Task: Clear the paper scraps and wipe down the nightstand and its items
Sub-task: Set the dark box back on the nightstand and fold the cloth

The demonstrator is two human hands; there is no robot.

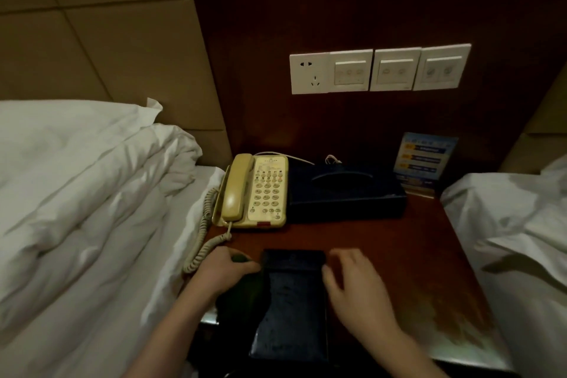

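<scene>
Left hand point(225, 267) is gripping a dark cloth point(242, 291) at lower centre; right hand point(352, 281), fingers relaxed, is touching a dark folder's point(291, 301) edge. Reddish wooden surface point(414, 255) is carrying a cream telephone point(254, 190), dark tissue box point(343, 190) and blue card point(425, 159), between white beds point(76, 209).

Dim, warm, grainy throughout. Brightest on the white switch plates point(380, 70) far beyond the fingertips and on the bedding point(76, 193) at either side. Motion-blurred at the right hand point(349, 279), fingers smeared. Dull sheen on the nightstand point(429, 255) right of the fingers. Bent lines and darkening toward the edges.
</scene>
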